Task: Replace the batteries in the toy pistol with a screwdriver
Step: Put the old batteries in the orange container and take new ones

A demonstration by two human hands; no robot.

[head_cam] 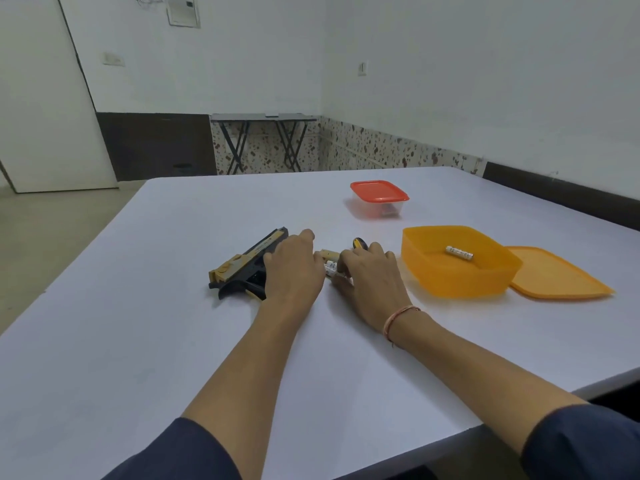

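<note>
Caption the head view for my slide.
Left hand rests on toy pistol; right hand pinches a battery beside orange box.

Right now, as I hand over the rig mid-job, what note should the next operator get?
Left hand rests on the toy pistol, which lies on the table; grip unclear.
Right hand curls its fingers on the loose batteries beside the pistol.
Screwdriver lies just behind that hand.
One battery lies in the open orange tub.
Done: cells are out on the table.
Left, likely: fit cells, screw the cover shut.

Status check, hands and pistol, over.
Left hand on black-and-yellow toy pistol. Right hand pinching white cylindrical batteries beside it. Yellow-handled screwdriver just beyond right hand.
</note>
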